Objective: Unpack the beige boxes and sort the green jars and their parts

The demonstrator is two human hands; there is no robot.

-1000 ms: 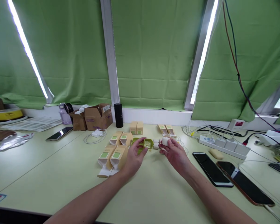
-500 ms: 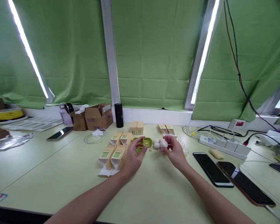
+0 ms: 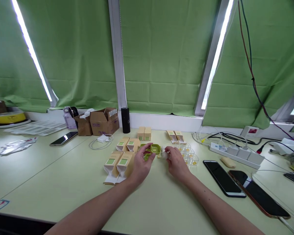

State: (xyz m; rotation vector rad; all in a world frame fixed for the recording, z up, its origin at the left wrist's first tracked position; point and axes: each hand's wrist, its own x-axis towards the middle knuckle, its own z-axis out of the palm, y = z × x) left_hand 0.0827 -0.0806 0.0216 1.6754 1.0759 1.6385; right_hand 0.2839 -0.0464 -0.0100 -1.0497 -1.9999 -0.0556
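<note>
My left hand [image 3: 141, 162] is curved, thumb and fingers around the near-left part of a group of small green plastic cases [image 3: 155, 149]; its palm side is partly hidden. Just to the right, my right hand [image 3: 176, 161] has its fingertips closed on a small white rounded piece [image 3: 165, 154], mostly covered by the fingers. A tiny yellowish piece [image 3: 158, 156] lies between the hands. Behind my right hand stand several clear plastic cups [image 3: 190, 156] with yellow centres. Beside my left hand are open tan cartons [image 3: 123, 162] with green labels.
More tan cartons [image 3: 144, 133] and a pair of open ones [image 3: 175, 137] stand farther back. At right lie two phones [image 3: 224, 178] and a power strip [image 3: 235, 153] with cables. A black cylinder [image 3: 125, 120], cardboard boxes [image 3: 104, 121] and another phone [image 3: 64, 138] are at left.
My right hand has moved left and turned knuckles-up, lowering the white piece beside the green cases. The cups behind it show more. My left hand stays put. Another person's hand has left the far left.
</note>
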